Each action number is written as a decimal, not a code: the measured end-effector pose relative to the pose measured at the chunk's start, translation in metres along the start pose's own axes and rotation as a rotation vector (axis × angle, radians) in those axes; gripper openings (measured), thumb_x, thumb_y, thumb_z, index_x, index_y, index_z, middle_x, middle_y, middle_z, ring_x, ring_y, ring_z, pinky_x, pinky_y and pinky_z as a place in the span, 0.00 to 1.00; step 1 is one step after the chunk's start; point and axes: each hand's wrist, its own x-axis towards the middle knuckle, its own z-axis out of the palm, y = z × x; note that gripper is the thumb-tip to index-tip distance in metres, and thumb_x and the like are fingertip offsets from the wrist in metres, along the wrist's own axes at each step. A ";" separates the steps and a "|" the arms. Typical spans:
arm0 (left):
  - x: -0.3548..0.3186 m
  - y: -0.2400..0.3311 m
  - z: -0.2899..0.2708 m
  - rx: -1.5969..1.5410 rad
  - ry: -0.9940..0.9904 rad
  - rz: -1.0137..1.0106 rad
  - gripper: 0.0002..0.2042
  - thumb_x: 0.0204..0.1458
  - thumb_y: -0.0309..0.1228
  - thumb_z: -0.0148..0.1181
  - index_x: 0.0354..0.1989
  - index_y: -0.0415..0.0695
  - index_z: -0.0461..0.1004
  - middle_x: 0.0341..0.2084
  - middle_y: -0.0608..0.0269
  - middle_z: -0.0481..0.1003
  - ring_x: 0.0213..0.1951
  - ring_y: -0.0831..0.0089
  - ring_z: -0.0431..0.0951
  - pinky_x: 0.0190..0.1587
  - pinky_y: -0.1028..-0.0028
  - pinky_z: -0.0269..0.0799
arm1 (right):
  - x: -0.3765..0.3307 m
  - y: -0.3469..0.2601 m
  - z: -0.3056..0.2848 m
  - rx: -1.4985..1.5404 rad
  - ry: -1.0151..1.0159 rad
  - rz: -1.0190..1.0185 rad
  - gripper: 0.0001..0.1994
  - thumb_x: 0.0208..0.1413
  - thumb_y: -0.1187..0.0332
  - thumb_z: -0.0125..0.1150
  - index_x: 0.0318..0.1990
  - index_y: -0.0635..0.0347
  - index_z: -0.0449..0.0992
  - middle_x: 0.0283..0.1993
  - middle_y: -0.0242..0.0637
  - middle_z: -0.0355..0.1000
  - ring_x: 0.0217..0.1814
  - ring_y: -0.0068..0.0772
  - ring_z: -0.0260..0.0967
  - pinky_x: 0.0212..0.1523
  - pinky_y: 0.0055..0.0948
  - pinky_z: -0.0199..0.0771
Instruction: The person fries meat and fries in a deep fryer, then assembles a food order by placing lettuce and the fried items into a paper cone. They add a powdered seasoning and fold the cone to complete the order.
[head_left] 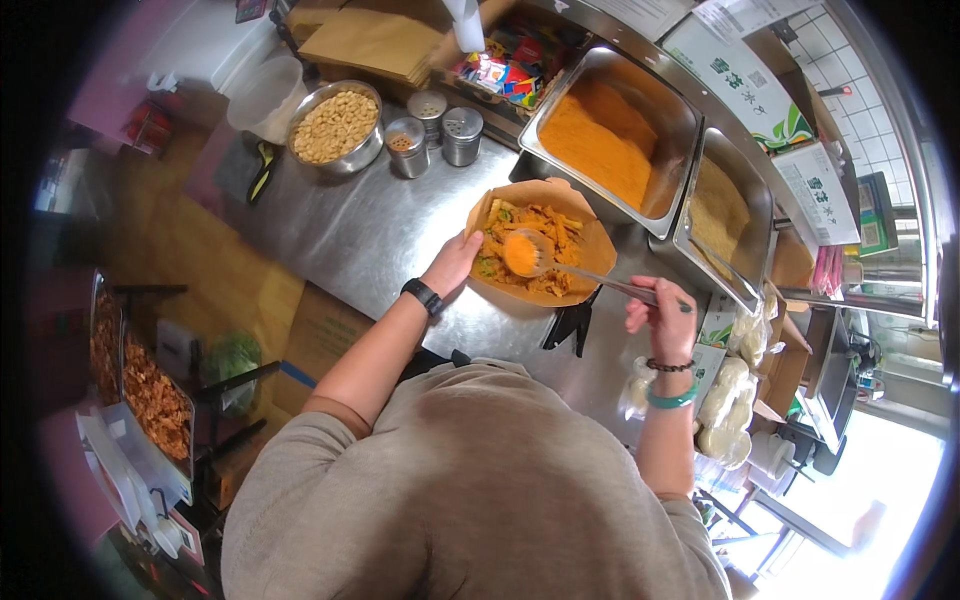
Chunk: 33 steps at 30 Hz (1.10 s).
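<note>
My left hand (458, 262) grips the left side of an open brown paper takeout box (597, 245), its thumb at the rim. Orange-coated food pieces with some green bits (555, 225) fill the box. In my right hand (662, 308) is the handle of a metal spoon (585, 274), with the fingers closed round it. The spoon's bowl, heaped with orange powder (522, 252), is over the food inside the box. Beyond the box, a deep steel pan (683, 165) holds more orange powder (600, 140).
Another steel pan (765, 205) of tan powder stands right of the first. Three metal shakers (462, 137) and a steel bowl (362, 157) of peanuts are at the back left. Black-handled scissors (571, 328) lie near the counter's front edge. Bagged pale items (727, 400) sit at right.
</note>
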 end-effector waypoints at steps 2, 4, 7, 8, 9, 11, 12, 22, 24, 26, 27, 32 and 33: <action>-0.003 0.000 0.001 0.038 0.015 0.012 0.19 0.59 0.38 0.36 0.47 0.33 0.62 0.38 0.54 0.71 0.41 0.70 0.69 0.47 0.74 0.61 | -0.002 -0.009 -0.016 -0.084 0.034 0.018 0.21 0.57 0.59 0.42 0.38 0.74 0.69 0.20 0.41 0.68 0.15 0.26 0.65 0.16 0.21 0.66; -0.002 0.000 0.002 0.055 0.013 0.027 0.20 0.59 0.39 0.36 0.48 0.33 0.62 0.39 0.53 0.71 0.41 0.69 0.69 0.48 0.73 0.61 | -0.005 -0.014 -0.027 -0.103 0.076 -0.017 0.20 0.57 0.59 0.41 0.38 0.74 0.70 0.20 0.41 0.68 0.15 0.26 0.65 0.16 0.20 0.66; 0.001 -0.004 0.002 0.043 0.010 0.014 0.20 0.58 0.39 0.36 0.48 0.33 0.62 0.40 0.52 0.71 0.42 0.68 0.69 0.48 0.73 0.61 | -0.010 -0.020 -0.038 -0.119 0.071 -0.029 0.20 0.57 0.59 0.42 0.38 0.74 0.70 0.20 0.40 0.68 0.15 0.26 0.65 0.16 0.20 0.66; 0.002 -0.006 0.002 0.033 0.009 0.004 0.20 0.58 0.40 0.35 0.48 0.33 0.62 0.40 0.52 0.71 0.42 0.67 0.69 0.48 0.73 0.61 | -0.013 -0.023 -0.042 -0.128 0.059 -0.023 0.20 0.57 0.59 0.42 0.38 0.74 0.70 0.20 0.40 0.69 0.15 0.26 0.65 0.16 0.20 0.66; 0.002 -0.005 0.002 0.051 0.008 0.003 0.21 0.58 0.40 0.35 0.48 0.33 0.62 0.40 0.52 0.71 0.42 0.67 0.69 0.48 0.73 0.61 | -0.015 -0.025 -0.046 -0.129 0.054 -0.015 0.20 0.57 0.59 0.42 0.38 0.74 0.70 0.20 0.40 0.69 0.15 0.26 0.65 0.16 0.20 0.66; 0.001 -0.002 0.001 0.086 0.008 0.002 0.21 0.58 0.40 0.35 0.48 0.33 0.62 0.39 0.52 0.71 0.42 0.66 0.70 0.48 0.73 0.61 | -0.019 -0.030 -0.053 -0.134 0.043 0.002 0.21 0.57 0.59 0.42 0.38 0.74 0.70 0.20 0.40 0.69 0.15 0.26 0.65 0.17 0.20 0.66; 0.002 -0.003 0.001 0.085 0.008 0.009 0.21 0.58 0.40 0.35 0.48 0.33 0.62 0.39 0.52 0.71 0.42 0.66 0.70 0.48 0.73 0.61 | -0.020 -0.032 -0.054 -0.131 0.052 -0.014 0.20 0.57 0.59 0.43 0.38 0.74 0.70 0.20 0.40 0.69 0.15 0.26 0.65 0.17 0.20 0.66; -0.001 0.001 0.002 0.015 0.011 0.014 0.20 0.58 0.39 0.36 0.48 0.33 0.62 0.39 0.52 0.71 0.41 0.68 0.69 0.48 0.73 0.61 | -0.019 -0.018 -0.053 -0.095 -0.001 -0.022 0.20 0.57 0.60 0.42 0.38 0.73 0.70 0.20 0.42 0.69 0.15 0.27 0.65 0.17 0.21 0.66; 0.000 -0.001 0.002 0.027 0.009 0.027 0.20 0.58 0.39 0.37 0.48 0.33 0.61 0.39 0.52 0.71 0.42 0.68 0.69 0.48 0.73 0.61 | -0.019 -0.021 -0.063 -0.068 0.011 -0.022 0.20 0.57 0.60 0.42 0.38 0.73 0.70 0.20 0.42 0.69 0.15 0.27 0.65 0.17 0.21 0.66; 0.000 -0.003 0.001 0.057 0.010 0.052 0.20 0.58 0.39 0.37 0.48 0.33 0.61 0.39 0.51 0.71 0.42 0.67 0.70 0.48 0.73 0.61 | -0.018 -0.028 -0.071 -0.021 0.057 -0.044 0.20 0.57 0.60 0.42 0.38 0.73 0.70 0.20 0.42 0.69 0.15 0.26 0.64 0.16 0.20 0.66; 0.000 -0.002 0.001 0.060 0.010 0.050 0.20 0.58 0.39 0.37 0.48 0.33 0.61 0.39 0.51 0.71 0.42 0.67 0.70 0.48 0.72 0.61 | -0.017 -0.032 -0.077 0.003 0.083 -0.056 0.20 0.57 0.60 0.42 0.38 0.73 0.70 0.20 0.42 0.69 0.14 0.26 0.64 0.16 0.19 0.65; -0.001 -0.006 0.000 0.102 0.040 0.121 0.19 0.57 0.37 0.39 0.48 0.34 0.62 0.38 0.50 0.71 0.41 0.66 0.70 0.47 0.72 0.62 | 0.013 -0.032 -0.093 0.335 0.201 -0.139 0.19 0.60 0.61 0.37 0.44 0.70 0.67 0.23 0.42 0.70 0.19 0.25 0.66 0.19 0.19 0.66; 0.001 -0.004 0.001 0.110 0.037 0.146 0.18 0.57 0.37 0.40 0.48 0.34 0.62 0.38 0.50 0.71 0.41 0.66 0.71 0.47 0.72 0.62 | 0.022 -0.029 -0.089 0.395 0.163 -0.162 0.20 0.60 0.60 0.37 0.45 0.70 0.67 0.25 0.42 0.71 0.21 0.26 0.67 0.21 0.20 0.68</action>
